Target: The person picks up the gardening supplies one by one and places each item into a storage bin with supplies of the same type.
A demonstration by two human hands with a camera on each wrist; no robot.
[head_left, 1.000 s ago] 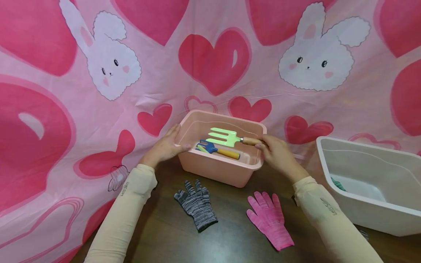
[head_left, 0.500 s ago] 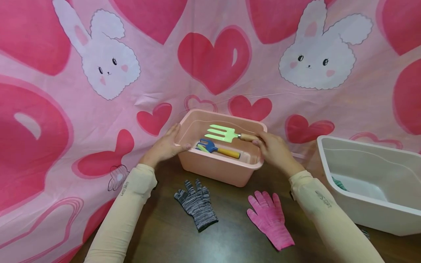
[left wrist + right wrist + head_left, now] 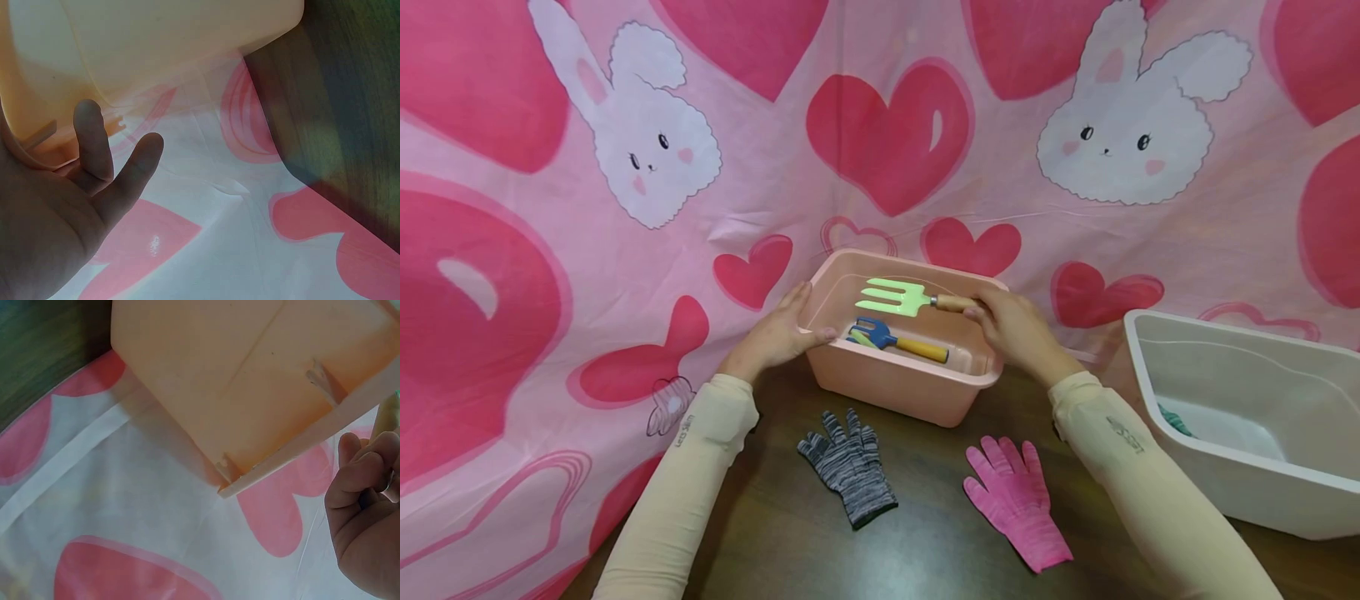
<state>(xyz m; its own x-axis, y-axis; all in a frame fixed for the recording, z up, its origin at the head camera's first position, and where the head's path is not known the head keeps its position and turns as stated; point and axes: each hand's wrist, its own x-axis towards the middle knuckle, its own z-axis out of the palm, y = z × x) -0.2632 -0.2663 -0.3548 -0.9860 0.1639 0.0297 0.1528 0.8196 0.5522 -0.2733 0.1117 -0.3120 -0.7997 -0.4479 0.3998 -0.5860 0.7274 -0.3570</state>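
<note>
The right hand (image 3: 1018, 333) grips a light-green, three-pronged, wooden-handled fork (image 3: 913, 300) over a rectangular pink plastic tub (image 3: 891, 392). The left hand (image 3: 775, 335), fingers extended, seems to rest against the tub, contact partly hidden.

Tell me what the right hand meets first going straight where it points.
Likely the left wall of the pink bin, near the left hand, met by the green fork the right hand holds; depth is unclear, so it may pass over.

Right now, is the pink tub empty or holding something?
Not empty: in the head view, a yellow-handled blue fork lies inside the pink tub, seen through its open top.
</note>
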